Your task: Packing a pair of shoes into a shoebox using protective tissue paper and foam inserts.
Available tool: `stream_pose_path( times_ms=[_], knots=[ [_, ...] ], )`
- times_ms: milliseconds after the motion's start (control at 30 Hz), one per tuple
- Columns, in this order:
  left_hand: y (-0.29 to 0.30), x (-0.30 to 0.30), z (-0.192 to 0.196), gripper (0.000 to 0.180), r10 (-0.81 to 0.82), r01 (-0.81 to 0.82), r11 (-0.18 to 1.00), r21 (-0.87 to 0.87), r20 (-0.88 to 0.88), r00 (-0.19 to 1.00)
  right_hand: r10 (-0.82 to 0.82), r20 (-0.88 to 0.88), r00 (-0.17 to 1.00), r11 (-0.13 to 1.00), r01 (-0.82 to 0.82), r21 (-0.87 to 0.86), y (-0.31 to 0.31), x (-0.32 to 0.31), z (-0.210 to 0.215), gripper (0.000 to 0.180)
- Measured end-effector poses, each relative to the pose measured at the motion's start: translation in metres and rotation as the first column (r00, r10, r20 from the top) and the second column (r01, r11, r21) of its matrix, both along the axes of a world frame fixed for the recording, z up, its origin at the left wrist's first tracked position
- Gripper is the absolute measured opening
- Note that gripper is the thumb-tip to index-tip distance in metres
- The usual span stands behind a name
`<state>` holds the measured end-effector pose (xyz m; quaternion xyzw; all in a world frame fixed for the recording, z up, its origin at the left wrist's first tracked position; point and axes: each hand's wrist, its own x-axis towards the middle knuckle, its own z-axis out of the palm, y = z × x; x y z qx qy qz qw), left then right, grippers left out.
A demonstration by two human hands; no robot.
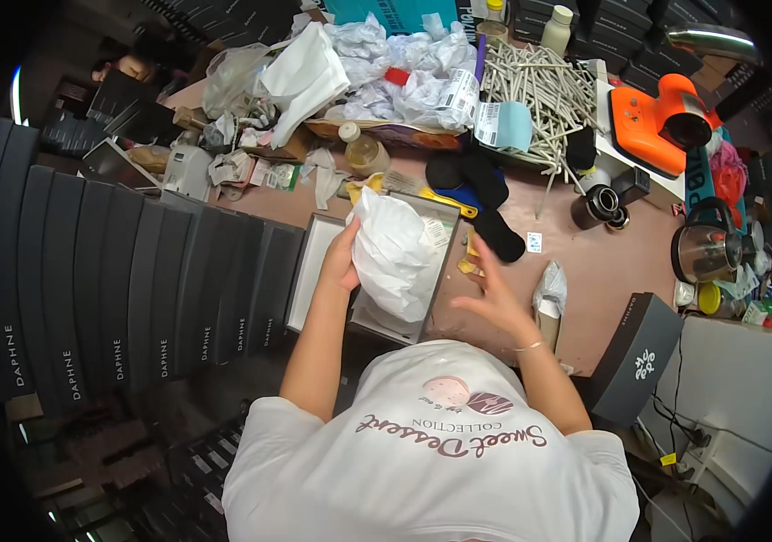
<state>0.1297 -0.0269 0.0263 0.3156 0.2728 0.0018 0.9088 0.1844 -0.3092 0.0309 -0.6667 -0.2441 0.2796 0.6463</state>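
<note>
My left hand (341,259) grips the left side of a crumpled white tissue paper bundle (392,257), its fingers partly behind the paper. Whatever the paper may wrap is hidden. Beneath the bundle is an open shoe box (377,320) with dark edges, and a pale tray-like part (307,271) of it shows at the left. Just right of the box, my right hand (498,296) hovers with fingers spread and nothing in them. A pale shoe (549,312) with crinkled stuffing at one end lies right of that hand.
Dark shoe boxes (88,280) stand in a row at left. A dark box (636,357) tilts at the table's right edge. Behind lie a yellow-handled brush (440,197), black cloth pieces (498,237), a bottle (364,152), pale sticks (539,95), an orange machine (648,126) and a glass kettle (706,248).
</note>
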Motion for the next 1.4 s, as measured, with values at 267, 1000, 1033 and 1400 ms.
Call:
stream_pose_path(
  times_ms=[267,1000,1033,1400],
  knots=[
    [0.045,-0.023,-0.012,0.058,0.234,-0.172,0.872,0.458,-0.08,0.969,-0.022,-0.15,0.988,0.999,0.016,-0.042,0.113,-0.023,-0.01,0.022],
    [-0.012,-0.113,-0.04,0.045,-0.227,0.397,-0.153,0.905,-0.423,0.877,-0.594,0.528,0.607,0.52,0.79,-0.323,-0.173,0.121,-0.063,0.089],
    [-0.015,-0.109,-0.04,0.044,-0.211,0.424,-0.156,0.892,-0.45,0.868,-0.541,0.597,0.592,0.53,0.791,-0.304,-0.172,0.132,-0.063,0.091],
    [-0.03,-0.098,-0.042,0.041,-0.052,0.528,-0.245,0.813,-0.555,0.83,-0.515,0.646,0.563,0.59,0.78,-0.209,-0.164,0.174,-0.074,0.081]
  ],
)
